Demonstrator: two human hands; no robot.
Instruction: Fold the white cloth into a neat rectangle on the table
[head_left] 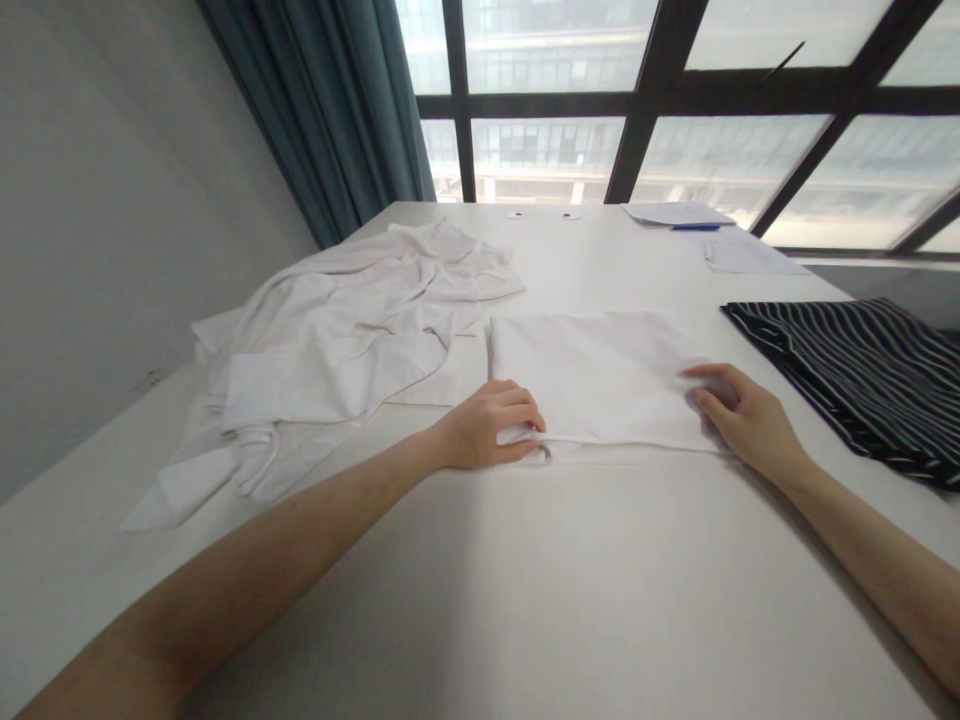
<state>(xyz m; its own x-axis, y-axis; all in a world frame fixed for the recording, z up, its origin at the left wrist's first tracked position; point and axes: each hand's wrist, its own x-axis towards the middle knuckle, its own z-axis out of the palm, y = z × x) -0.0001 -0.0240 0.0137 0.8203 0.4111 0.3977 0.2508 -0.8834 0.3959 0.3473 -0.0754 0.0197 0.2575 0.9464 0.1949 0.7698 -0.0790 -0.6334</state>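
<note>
A folded white cloth (600, 375) lies flat in front of me, its layered edge facing me. At its near left corner my left hand (495, 425) is closed, thumb and fingers pinching the layers, with a small fold of fabric curling out below the fingertips. Along the right side of the cloth rests my right hand (746, 415), index finger and thumb stretched out and slightly apart, touching the fabric. Its other fingers are mostly hidden. A loose heap of crumpled white garments (337, 330) lies to the left of the folded cloth.
A dark striped cloth (862, 370) lies folded on the right side of the white table (570, 590). Papers (675, 213) and a blue pen (695, 228) are at the far right. Beyond the table are windows and a blue curtain (337, 100); a wall borders the left.
</note>
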